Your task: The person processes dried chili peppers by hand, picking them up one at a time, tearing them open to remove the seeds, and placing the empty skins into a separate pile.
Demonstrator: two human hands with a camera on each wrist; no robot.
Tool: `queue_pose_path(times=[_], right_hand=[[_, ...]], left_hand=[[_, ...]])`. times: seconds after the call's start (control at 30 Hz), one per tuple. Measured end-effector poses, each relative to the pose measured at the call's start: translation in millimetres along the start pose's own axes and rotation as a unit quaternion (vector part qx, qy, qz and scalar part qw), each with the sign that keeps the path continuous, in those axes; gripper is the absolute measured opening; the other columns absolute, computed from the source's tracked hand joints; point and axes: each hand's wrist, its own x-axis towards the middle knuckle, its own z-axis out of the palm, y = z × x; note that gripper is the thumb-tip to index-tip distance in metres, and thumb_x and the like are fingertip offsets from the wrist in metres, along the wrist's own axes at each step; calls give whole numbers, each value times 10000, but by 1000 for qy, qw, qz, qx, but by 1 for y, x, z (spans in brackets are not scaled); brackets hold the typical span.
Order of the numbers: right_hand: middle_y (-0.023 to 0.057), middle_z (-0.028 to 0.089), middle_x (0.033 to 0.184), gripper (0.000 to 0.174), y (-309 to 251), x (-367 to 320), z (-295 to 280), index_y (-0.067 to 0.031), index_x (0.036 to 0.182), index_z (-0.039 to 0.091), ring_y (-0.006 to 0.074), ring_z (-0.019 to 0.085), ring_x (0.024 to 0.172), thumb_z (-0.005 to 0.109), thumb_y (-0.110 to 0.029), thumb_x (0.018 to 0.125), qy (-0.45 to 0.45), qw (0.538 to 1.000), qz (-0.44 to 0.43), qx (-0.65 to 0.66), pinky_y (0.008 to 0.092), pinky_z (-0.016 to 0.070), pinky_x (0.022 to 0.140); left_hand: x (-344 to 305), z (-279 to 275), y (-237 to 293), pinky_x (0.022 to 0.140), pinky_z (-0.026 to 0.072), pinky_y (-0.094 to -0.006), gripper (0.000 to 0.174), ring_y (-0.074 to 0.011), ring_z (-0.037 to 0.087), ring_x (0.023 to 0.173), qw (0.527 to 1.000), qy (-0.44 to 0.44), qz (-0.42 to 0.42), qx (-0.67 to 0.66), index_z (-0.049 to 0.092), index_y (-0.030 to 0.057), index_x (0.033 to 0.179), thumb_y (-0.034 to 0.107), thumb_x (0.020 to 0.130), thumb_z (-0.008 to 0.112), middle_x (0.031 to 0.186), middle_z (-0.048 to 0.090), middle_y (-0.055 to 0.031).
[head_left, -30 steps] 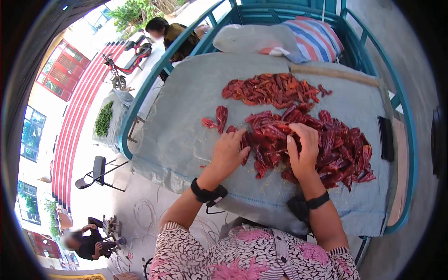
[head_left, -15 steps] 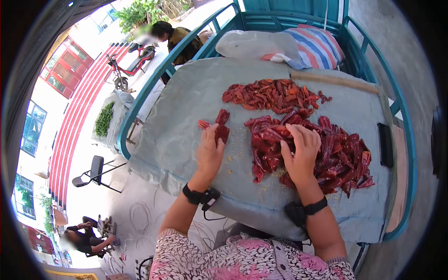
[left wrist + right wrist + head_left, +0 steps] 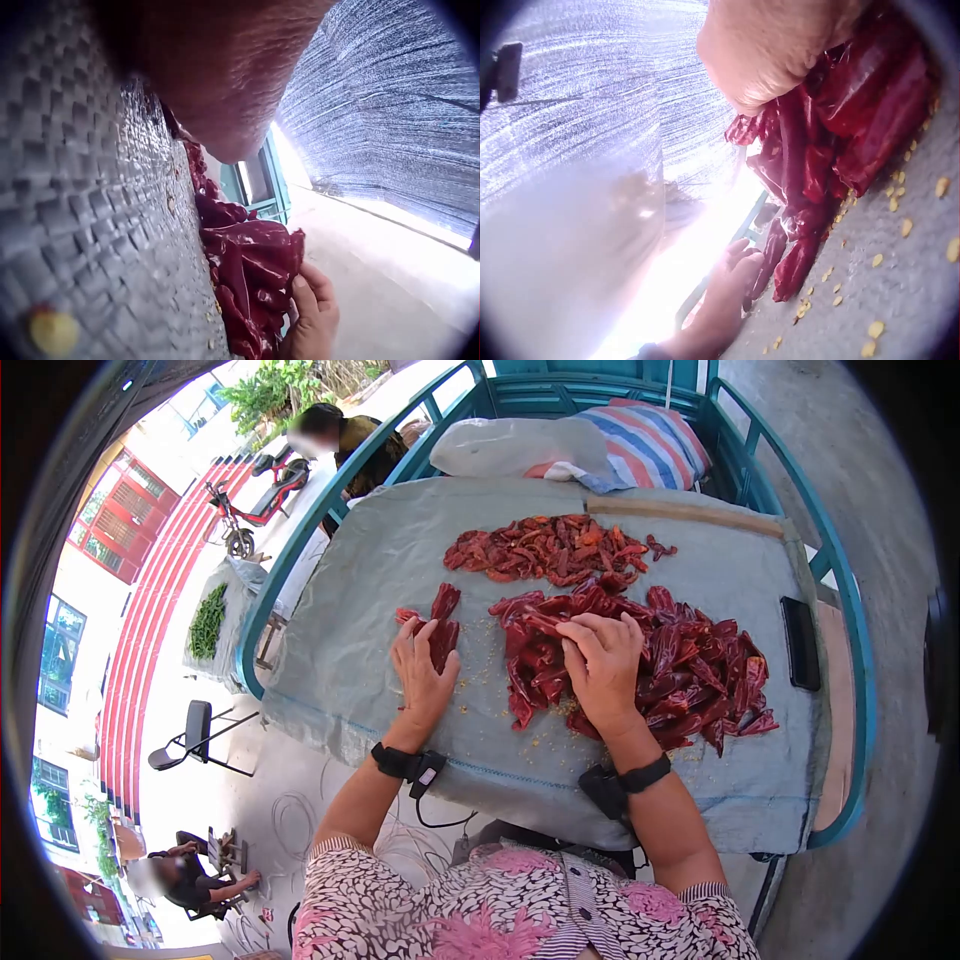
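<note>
Dried red peppers lie in a large heap (image 3: 690, 670) on a grey woven sheet (image 3: 350, 590). At the heap's left edge my right hand (image 3: 607, 670) pinches a pepper; the left wrist view shows its thumb and finger on the wrinkled end of a dark red pepper (image 3: 262, 247). My left hand (image 3: 425, 680) rests on the sheet left of the heap, thumb and fingers around a dark pepper (image 3: 443, 643). Another pepper (image 3: 446, 600) lies just beyond it. In the right wrist view, my left hand (image 3: 724, 300) appears low beside peppers; its fingertips are partly hidden.
Behind lies a smaller pile of shrivelled orange-red peppers (image 3: 550, 550). A phone (image 3: 800, 643) is at the right, a wooden strip (image 3: 690, 517) and a striped sack (image 3: 645, 445) at the back. Teal rails (image 3: 840, 580) edge the cart; yellow seeds (image 3: 877, 328) dot the sheet.
My left hand has moved left from the heap with a dark pepper to the few peppers lying apart. My right hand has stayed at the heap. The whole head view has shifted slightly.
</note>
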Motion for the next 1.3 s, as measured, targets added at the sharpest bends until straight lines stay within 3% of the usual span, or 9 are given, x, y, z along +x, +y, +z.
queue_pose_path(times=[0.3,0.4,0.53,0.87,1.1,1.3], right_hand=[[-6,667,1105,270,-3,0,2,-176,1139,710,219,621,1069,741,-114,878,-5,1000,5,8,551,340,1137],[-7,674,1094,261,-6,3,-2,-168,1140,705,216,628,1042,736,-110,888,38,999,-7,30,537,354,1125],[-7,676,1097,250,-10,4,-6,-155,1141,695,214,634,1020,731,-103,899,67,995,-48,59,519,378,1107],[31,685,981,173,-24,2,5,-125,1067,659,235,650,966,714,-94,906,-51,979,-160,118,460,436,1056],[57,680,944,140,-28,-3,14,-117,1046,641,259,647,951,696,-96,919,-85,970,-196,118,431,448,1001],[56,674,919,132,-26,-5,18,-120,1028,642,254,640,921,705,-110,911,-66,970,-212,97,409,453,968]], left_hand=[[1,-14,25,1176,230,-520,676,-384,361,1434,994,-38,82,64,545,146,1428,205,793,769,1538,419,-155],[2,-13,23,1179,227,-518,667,-385,368,1430,993,-41,92,58,545,136,1426,232,803,765,1530,431,-155],[1,-16,20,1187,223,-515,680,-378,392,1431,991,-37,121,49,505,86,1476,377,893,697,1526,457,-172],[-2,-21,16,1190,238,-514,726,-367,381,1456,979,-30,201,12,437,46,1538,448,969,642,1555,468,-140],[-2,-16,17,1180,263,-519,416,-364,379,1435,973,-53,223,0,692,230,1343,450,1008,585,1530,472,-117],[-2,-8,10,1192,262,-540,362,-375,366,1439,962,-89,258,-14,766,214,1183,474,989,605,1543,456,-113]])
